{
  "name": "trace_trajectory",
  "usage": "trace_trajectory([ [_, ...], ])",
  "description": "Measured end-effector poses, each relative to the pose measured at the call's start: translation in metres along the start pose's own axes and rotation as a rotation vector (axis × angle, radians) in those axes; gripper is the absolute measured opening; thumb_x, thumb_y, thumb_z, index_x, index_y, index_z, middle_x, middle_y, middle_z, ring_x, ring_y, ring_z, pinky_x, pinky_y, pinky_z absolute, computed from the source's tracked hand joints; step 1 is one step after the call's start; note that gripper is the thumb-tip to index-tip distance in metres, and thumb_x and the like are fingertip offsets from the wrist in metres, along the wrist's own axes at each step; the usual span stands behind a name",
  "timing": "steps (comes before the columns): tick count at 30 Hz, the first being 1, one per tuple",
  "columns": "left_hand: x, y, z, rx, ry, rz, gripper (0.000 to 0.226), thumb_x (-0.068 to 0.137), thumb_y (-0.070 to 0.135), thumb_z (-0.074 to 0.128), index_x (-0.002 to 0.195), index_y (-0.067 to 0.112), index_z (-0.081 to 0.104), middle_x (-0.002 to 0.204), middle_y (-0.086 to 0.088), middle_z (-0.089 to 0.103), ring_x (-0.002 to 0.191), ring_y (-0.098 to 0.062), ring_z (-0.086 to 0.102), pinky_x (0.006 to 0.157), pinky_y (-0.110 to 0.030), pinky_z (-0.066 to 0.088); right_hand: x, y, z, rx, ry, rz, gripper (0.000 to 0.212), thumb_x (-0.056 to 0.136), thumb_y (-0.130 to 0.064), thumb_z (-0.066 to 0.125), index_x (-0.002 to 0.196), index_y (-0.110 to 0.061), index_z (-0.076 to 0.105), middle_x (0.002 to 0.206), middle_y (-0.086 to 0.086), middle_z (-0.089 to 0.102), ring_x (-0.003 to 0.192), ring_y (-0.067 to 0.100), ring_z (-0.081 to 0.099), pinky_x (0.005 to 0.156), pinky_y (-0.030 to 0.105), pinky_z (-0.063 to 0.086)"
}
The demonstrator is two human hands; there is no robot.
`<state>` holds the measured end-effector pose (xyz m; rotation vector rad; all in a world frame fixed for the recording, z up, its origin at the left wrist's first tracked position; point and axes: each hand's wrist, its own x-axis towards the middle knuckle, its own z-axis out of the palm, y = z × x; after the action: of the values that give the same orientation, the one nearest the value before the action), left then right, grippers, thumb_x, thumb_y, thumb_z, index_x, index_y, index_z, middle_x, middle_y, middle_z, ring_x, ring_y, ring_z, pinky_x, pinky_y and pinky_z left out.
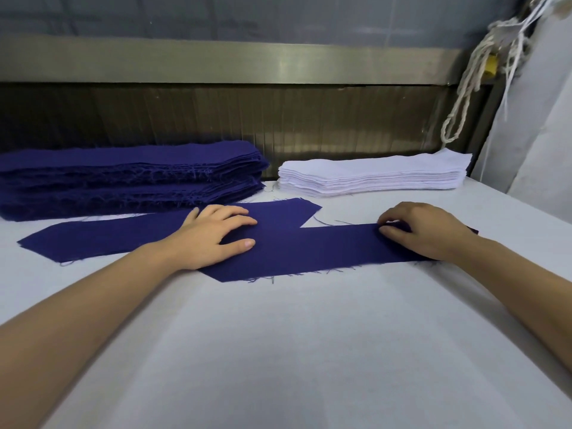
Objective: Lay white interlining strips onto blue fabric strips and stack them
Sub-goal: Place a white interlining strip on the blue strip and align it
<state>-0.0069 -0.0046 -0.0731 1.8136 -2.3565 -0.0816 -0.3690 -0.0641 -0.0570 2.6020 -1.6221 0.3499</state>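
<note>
Blue fabric strips (309, 249), frayed, overlapping

The tall stack of dark blue fabric strips (123, 178) at the far left of the white padded bench (294, 351) is cut by the left picture edge. The right hand (424, 230) covers the right end of the near dark blue fabric strip (315, 249); whether its curled fingertips pinch the cloth cannot be told. The left hand (213, 233) hides where the far blue strip (102, 236) meets the near one.
</note>
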Motion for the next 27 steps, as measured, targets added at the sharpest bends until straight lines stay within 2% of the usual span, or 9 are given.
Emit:
trace_trajectory([
  [1, -0.001, 0.000, 0.000, 0.014, -0.017, -0.038, 0.072, 0.073, 0.076, 0.021, 0.138, 0.048, 0.033, 0.147, 0.024, 0.023, 0.138, -0.010, 0.013, 0.113, -0.055, 0.009, 0.000, -0.001, 0.000, -0.005, -0.008, -0.012, 0.024, 0.095, -0.036, 0.048, 0.113, -0.028, 0.062, 0.117, -0.005, 0.060, 0.106, 0.018, 0.053, 0.088, 0.037, 0.046],
  [3, -0.002, -0.001, 0.000, -0.008, -0.071, -0.097, 0.075, 0.067, 0.081, 0.019, 0.137, 0.054, 0.027, 0.148, 0.026, 0.018, 0.138, -0.009, 0.009, 0.111, -0.061, 0.007, -0.001, -0.002, 0.000, -0.027, -0.023, -0.026, 0.024, 0.094, -0.035, 0.049, 0.112, -0.028, 0.063, 0.116, -0.006, 0.061, 0.105, 0.017, 0.053, 0.087, 0.036, 0.046],
  [8, -0.001, 0.000, -0.004, -0.017, -0.130, -0.127, 0.079, 0.062, 0.084, 0.019, 0.136, 0.058, 0.024, 0.147, 0.026, 0.019, 0.137, -0.013, 0.013, 0.109, -0.061, 0.015, 0.003, -0.008, -0.001, -0.042, -0.015, 0.025, 0.022, 0.094, -0.034, 0.047, 0.106, -0.027, 0.065, 0.111, -0.005, 0.062, 0.100, 0.017, 0.054, 0.082, 0.036, 0.048],
  [12, 0.007, 0.010, -0.010, -0.014, -0.102, -0.170, 0.079, 0.062, 0.084, 0.013, 0.134, 0.054, 0.029, 0.144, 0.020, 0.025, 0.133, -0.018, 0.019, 0.105, -0.055, 0.025, 0.020, -0.022, 0.005, 0.004, 0.016, 0.048, 0.024, 0.095, -0.031, 0.047, 0.112, -0.023, 0.062, 0.115, -0.001, 0.061, 0.103, 0.019, 0.054, 0.080, 0.034, 0.047],
  [14, 0.018, 0.015, -0.011, 0.015, -0.055, -0.185, 0.073, 0.071, 0.080, 0.013, 0.135, 0.049, 0.031, 0.144, 0.015, 0.028, 0.131, -0.021, 0.022, 0.103, -0.050, 0.027, 0.033, -0.031, 0.008, 0.038, 0.030, 0.050, 0.027, 0.094, -0.028, 0.048, 0.119, -0.021, 0.059, 0.120, 0.001, 0.058, 0.110, 0.021, 0.052, 0.085, 0.034, 0.046],
  [17, 0.037, 0.023, -0.008, 0.024, -0.015, -0.142, 0.056, 0.088, 0.066, 0.025, 0.137, 0.041, 0.034, 0.144, 0.007, 0.031, 0.130, -0.023, 0.024, 0.105, -0.044, 0.027, 0.058, -0.049, 0.013, 0.086, 0.098, 0.042, 0.033, 0.094, -0.022, 0.048, 0.127, -0.019, 0.055, 0.128, 0.005, 0.055, 0.119, 0.026, 0.046, 0.094, 0.037, 0.043],
  [22, 0.060, 0.033, 0.003, 0.001, 0.003, -0.040, 0.049, 0.092, 0.058, 0.036, 0.137, 0.037, 0.037, 0.140, 0.007, 0.033, 0.126, -0.020, 0.024, 0.102, -0.036, 0.024, 0.101, -0.078, 0.023, 0.055, 0.222, 0.018, 0.041, 0.097, -0.015, 0.039, 0.138, -0.016, 0.045, 0.137, 0.007, 0.046, 0.125, 0.028, 0.037, 0.099, 0.036, 0.033],
  [25, 0.072, 0.038, 0.003, -0.036, 0.094, -0.049, 0.045, 0.094, 0.051, 0.039, 0.135, 0.032, 0.042, 0.138, 0.003, 0.039, 0.124, -0.023, 0.029, 0.104, -0.038, 0.027, 0.122, -0.082, 0.023, -0.033, 0.267, 0.051, 0.037, 0.097, -0.010, 0.039, 0.131, -0.012, 0.050, 0.133, 0.007, 0.048, 0.121, 0.028, 0.038, 0.095, 0.034, 0.032],
  [27, 0.082, 0.041, 0.000, -0.108, 0.164, -0.089, 0.043, 0.095, 0.046, 0.043, 0.133, 0.028, 0.045, 0.135, 0.000, 0.044, 0.123, -0.026, 0.032, 0.105, -0.042, 0.030, 0.133, -0.081, 0.024, -0.053, 0.255, 0.076, 0.025, 0.095, -0.005, 0.040, 0.114, -0.007, 0.056, 0.124, 0.011, 0.052, 0.114, 0.029, 0.042, 0.087, 0.032, 0.034],
])
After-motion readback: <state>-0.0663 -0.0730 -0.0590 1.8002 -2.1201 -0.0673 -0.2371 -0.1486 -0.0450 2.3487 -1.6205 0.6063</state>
